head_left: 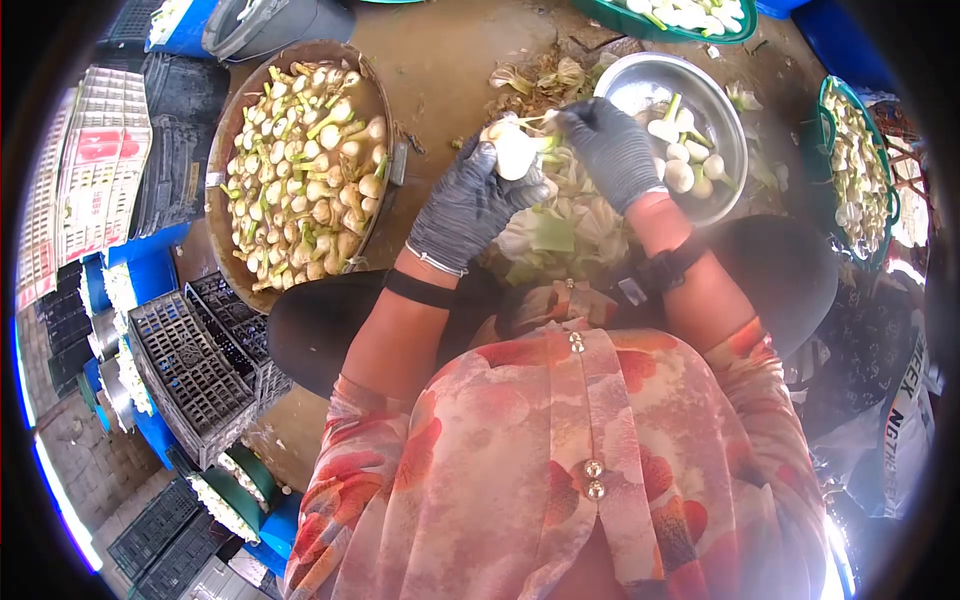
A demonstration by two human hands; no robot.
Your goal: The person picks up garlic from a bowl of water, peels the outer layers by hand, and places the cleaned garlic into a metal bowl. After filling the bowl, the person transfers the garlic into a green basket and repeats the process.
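Observation:
A white garlic bulb (515,152) with a short green stem rests in my left hand (470,205), whose gloved fingers and thumb are closed around it. Just beside the bulb, my right hand (612,150), in a dark glove too, has its fingertips pinched together at a thin pale strip of garlic skin (537,121). Below both hands, a heap of loose garlic peelings (565,225) lies in front of my lap. A metal bowl (738,150) holding several clean white bulbs stands right of my right hand.
On the left sits a wide round tub (216,165) full of unpeeled garlic. Black plastic crates (185,350) stand near my left knee. Green baskets of garlic are at the top (735,36) and far right (828,130). More dry peelings (540,85) lie on the floor ahead.

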